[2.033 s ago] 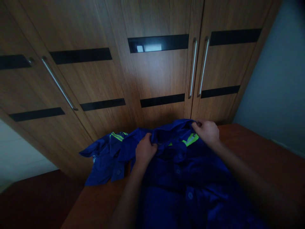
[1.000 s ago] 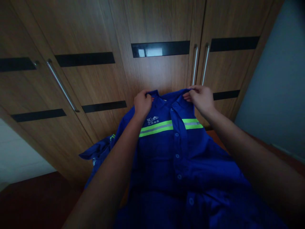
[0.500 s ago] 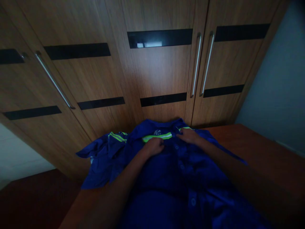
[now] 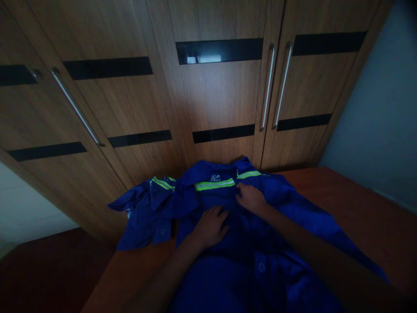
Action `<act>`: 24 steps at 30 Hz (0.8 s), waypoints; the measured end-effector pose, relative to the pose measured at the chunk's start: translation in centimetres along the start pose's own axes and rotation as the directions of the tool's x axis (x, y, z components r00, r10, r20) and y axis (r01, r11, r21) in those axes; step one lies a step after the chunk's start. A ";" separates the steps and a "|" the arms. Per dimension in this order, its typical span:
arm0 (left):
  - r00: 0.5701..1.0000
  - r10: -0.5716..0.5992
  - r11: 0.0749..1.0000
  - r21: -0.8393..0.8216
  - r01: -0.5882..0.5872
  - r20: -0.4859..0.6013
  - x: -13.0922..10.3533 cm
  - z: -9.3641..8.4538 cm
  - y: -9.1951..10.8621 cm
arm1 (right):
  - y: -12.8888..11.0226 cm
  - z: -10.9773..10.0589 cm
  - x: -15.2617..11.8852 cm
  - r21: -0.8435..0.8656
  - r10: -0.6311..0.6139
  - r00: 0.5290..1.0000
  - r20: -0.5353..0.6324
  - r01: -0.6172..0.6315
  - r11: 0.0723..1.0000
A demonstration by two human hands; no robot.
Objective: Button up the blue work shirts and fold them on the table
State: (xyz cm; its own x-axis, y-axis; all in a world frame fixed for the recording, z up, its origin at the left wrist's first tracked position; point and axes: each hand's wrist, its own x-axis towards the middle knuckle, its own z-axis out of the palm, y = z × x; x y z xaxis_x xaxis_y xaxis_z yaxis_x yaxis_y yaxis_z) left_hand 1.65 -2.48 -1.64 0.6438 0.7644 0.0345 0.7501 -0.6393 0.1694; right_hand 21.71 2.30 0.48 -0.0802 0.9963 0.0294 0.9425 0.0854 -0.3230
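Observation:
A blue work jacket (image 4: 224, 241) with buttons and yellow-green and silver reflective strips lies spread out, its collar towards the wardrobe. My left hand (image 4: 211, 227) rests on the jacket's inner back below the strip, fingers apart and holding nothing. Just right of the strip, my right hand (image 4: 250, 198) has its fingers curled on the front edge of the jacket, near the collar. One sleeve stretches out to the right. The lower part of the jacket is dark and hard to make out.
Beneath the jacket is a reddish-brown wooden surface (image 4: 312, 187). A wooden wardrobe (image 4: 218, 95) with metal handles and black strips stands right behind it. A pale wall (image 4: 378, 117) is at the right. Bunched blue cloth (image 4: 140, 221) with a button lies on the left.
My left hand has come nearer to me and gone from a closed grip to spread fingers. My right hand has shifted slightly down and left. The right sleeve lies more spread out.

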 end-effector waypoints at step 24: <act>0.989 -0.122 0.992 -0.032 0.120 -0.085 15.6 0.0 0.9 | -4.1 5.2 -17.1 0.522 -0.450 0.893 -0.006 0.386 0.760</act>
State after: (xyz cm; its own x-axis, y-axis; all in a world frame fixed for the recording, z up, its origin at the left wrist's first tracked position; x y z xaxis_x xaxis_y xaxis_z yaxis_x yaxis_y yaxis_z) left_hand 12.32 8.88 -0.99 0.5321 0.8410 0.0975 0.8165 -0.5402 0.2035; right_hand 17.53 -15.12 -3.60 -0.4940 0.8513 0.1771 0.5159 0.4509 -0.7284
